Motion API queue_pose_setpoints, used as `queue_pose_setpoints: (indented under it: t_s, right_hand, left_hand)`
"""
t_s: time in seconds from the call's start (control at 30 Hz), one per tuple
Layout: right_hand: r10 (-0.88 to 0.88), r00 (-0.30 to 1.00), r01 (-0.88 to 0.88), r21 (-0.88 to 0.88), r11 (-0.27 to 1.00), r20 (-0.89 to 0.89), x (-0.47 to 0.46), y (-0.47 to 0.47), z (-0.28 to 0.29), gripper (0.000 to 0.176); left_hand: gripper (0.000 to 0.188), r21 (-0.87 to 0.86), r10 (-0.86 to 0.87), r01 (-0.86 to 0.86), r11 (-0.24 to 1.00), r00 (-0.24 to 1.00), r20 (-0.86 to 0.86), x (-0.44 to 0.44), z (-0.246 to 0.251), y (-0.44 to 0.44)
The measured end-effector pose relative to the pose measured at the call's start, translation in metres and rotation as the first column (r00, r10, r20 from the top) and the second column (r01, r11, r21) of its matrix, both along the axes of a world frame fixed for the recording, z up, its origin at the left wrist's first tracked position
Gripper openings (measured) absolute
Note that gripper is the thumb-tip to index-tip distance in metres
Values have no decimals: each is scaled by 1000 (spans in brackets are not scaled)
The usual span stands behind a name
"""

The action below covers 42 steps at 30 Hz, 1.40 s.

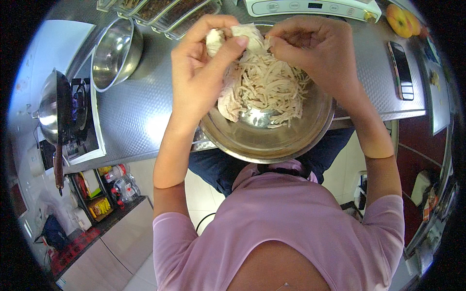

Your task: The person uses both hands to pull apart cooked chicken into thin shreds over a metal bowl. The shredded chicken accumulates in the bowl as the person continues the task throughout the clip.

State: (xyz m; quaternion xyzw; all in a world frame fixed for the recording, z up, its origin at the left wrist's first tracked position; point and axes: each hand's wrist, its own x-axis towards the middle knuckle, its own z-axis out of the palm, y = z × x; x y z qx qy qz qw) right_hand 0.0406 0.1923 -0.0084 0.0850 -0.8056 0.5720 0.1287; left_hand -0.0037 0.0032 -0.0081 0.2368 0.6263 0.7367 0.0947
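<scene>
My left hand (204,69) grips a pale piece of cooked meat (249,36), which looks like chicken breast, above a wide stainless steel bowl (269,149). At that piece's right edge, the thumb and fingertips of my right hand (316,54) pinch a small bit of the meat. Below both hands, a heap of shredded meat (276,87) fills the middle of the bowl. A larger unshredded chunk (229,103) rests against the bowl's left side, partly hidden by my left hand. The bowl's near rim overhangs the counter edge, close to my body.
On the steel counter (145,109), an empty metal bowl (116,54) tilts at the left, near a wok (54,109) on a gas stove. Clear containers (171,16) and a white appliance (313,7) line the back. A phone (400,71) and apples (400,21) lie right.
</scene>
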Motion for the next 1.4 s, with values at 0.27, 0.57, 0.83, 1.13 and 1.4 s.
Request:
queue_pose_setpoints:
  t_s: [0.27, 0.57, 0.83, 1.13, 1.4]
  right_hand:
    - [86, 994, -86, -9, 996, 62, -5, 8, 2, 8]
    - [207, 978, -207, -168, 964, -18, -4, 1, 0, 16]
    - [117, 993, -117, -4, 993, 32, 0, 1, 1, 11]
    - [72, 997, -73, -27, 997, -27, -1, 3, 2, 9]
    - [223, 975, -223, -145, 964, -15, -1, -5, 7, 13]
  left_hand:
    - [19, 269, -51, 14, 963, 990, 129, -21, 7, -17]
    - [19, -134, -106, 123, 983, 986, 128, -5, 8, -6]
    - [14, -185, -124, 120, 975, 992, -10, 3, 1, 0]
    - [17, 20, 102, -103, 994, 994, 47, -7, 5, -8]
    - [17, -59, 24, -19, 998, 997, 77, -6, 8, -8]
